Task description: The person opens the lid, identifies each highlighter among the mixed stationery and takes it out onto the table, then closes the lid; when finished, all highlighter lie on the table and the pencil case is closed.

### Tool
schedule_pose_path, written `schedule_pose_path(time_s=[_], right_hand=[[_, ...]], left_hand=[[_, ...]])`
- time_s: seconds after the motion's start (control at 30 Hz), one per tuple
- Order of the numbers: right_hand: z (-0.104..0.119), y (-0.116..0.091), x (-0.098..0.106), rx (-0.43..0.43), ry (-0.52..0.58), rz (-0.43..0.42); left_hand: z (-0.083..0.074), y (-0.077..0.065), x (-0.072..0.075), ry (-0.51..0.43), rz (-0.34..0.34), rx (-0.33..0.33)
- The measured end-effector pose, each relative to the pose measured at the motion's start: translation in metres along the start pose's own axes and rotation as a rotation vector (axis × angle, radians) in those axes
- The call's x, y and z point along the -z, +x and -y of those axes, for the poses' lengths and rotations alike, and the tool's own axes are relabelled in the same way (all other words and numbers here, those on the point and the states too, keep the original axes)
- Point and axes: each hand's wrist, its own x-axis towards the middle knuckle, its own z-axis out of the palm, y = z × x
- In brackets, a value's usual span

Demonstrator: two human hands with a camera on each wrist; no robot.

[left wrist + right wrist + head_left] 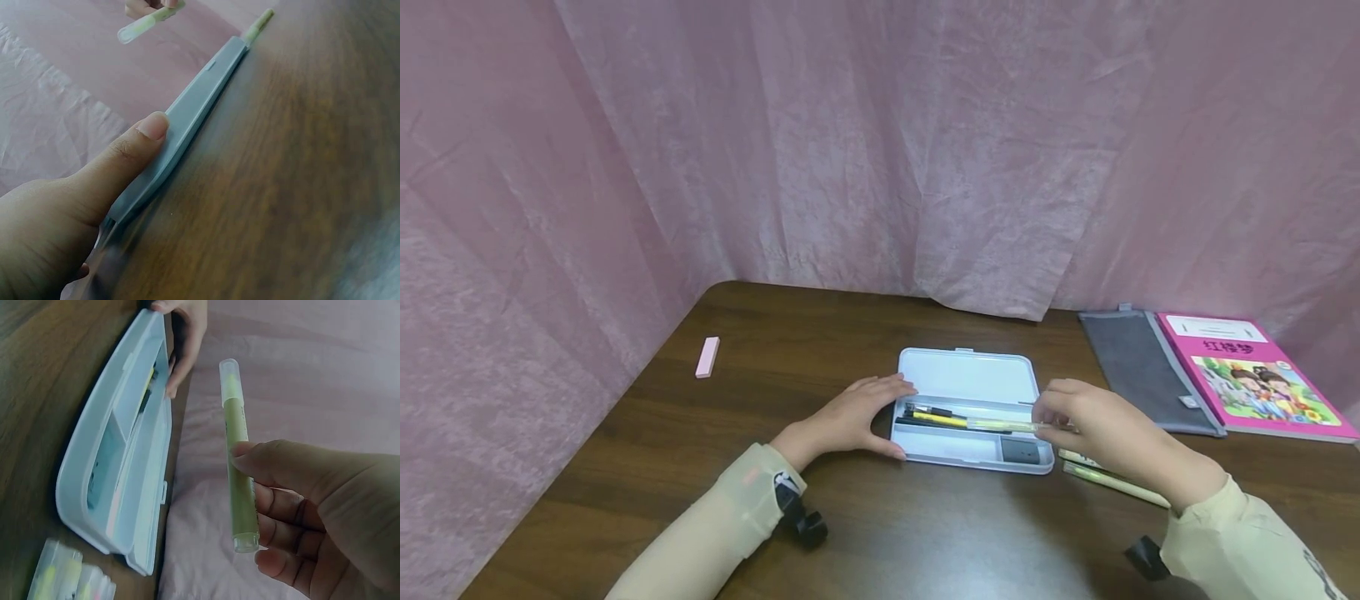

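Note:
An open pale blue pencil case (pixel 970 375) lies on the wooden table with its lid folded back. Inside are a yellow pencil or pen (pixel 940 418), black pens and a dark grey block (pixel 1020 451). My left hand (pixel 850 417) grips the case's left end, its thumb (pixel 128 147) against the front wall and its fingers at the back. Above the case's right part, my right hand (pixel 1105 425) pinches a yellow-green highlighter (pixel 240 494) between thumb and fingers. The highlighter's clear cap points left, apart from the case.
More highlighters (pixel 1116 486) lie just right of the case, partly under the right hand. A grey pouch (pixel 1150 367) and a pink picture-covered book (pixel 1262 417) sit at the right. A small pink block (pixel 707 357) lies far left. Pink curtain (pixel 850 150) hangs behind.

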Motion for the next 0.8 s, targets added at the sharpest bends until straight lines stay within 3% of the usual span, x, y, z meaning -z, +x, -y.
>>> schedule_pose_path(time_s=[0.4,0.67,0.8], right_hand=[[-0.018,-0.025,0.002,-0.056,-0.032,-0.025],[-0.032,-0.046,-0.007,0.002,-0.066,-0.152],[-0.038,-0.057,-0.011,-0.001,-0.063,-0.172]], left_hand=[[0.001,0.000,-0.001,0.007,0.004,0.003],[0.002,0.000,0.000,0.002,0.013,0.004],[0.002,0.001,-0.001,0.009,0.011,0.002]])
